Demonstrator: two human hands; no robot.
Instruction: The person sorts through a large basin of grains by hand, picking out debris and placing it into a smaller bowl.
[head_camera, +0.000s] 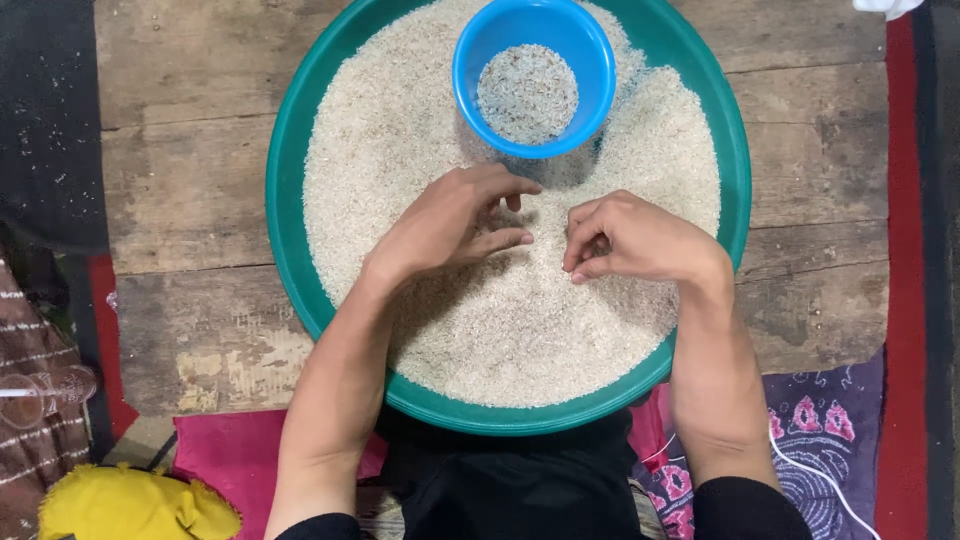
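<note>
1. Nearest to me, at the bottom of the view, I see my two forearms reach forward from dark sleeves over the near rim of a wide teal basin (290, 170). The basin rests on worn wooden planks (190, 190).

2. A little farther in, both hands rest on the white rice (520, 330) that fills the basin. The rice lies directly under them and spreads away on every side.

3. My left hand (455, 222) lies palm down, fingers loosely curled, thumb and forefinger drawn near each other over the grains. I cannot tell whether anything is pinched between them.

4. My right hand (630, 240) sits just beside it, curled tighter, fingertips tucked towards the thumb as if nipping something small. No grain shows in its grip.

5. The two hands are near each other but apart, with a narrow strip of rice between them.

6. Farther still, straight ahead of that strip, a blue bowl (534, 75) sits in the rice, holding a small heap of speckled grains. Neither hand is clearly nearer to it.

7. At the edges lie a pink cloth (230, 455) and a yellow cloth (135, 505), both on my left.
</note>
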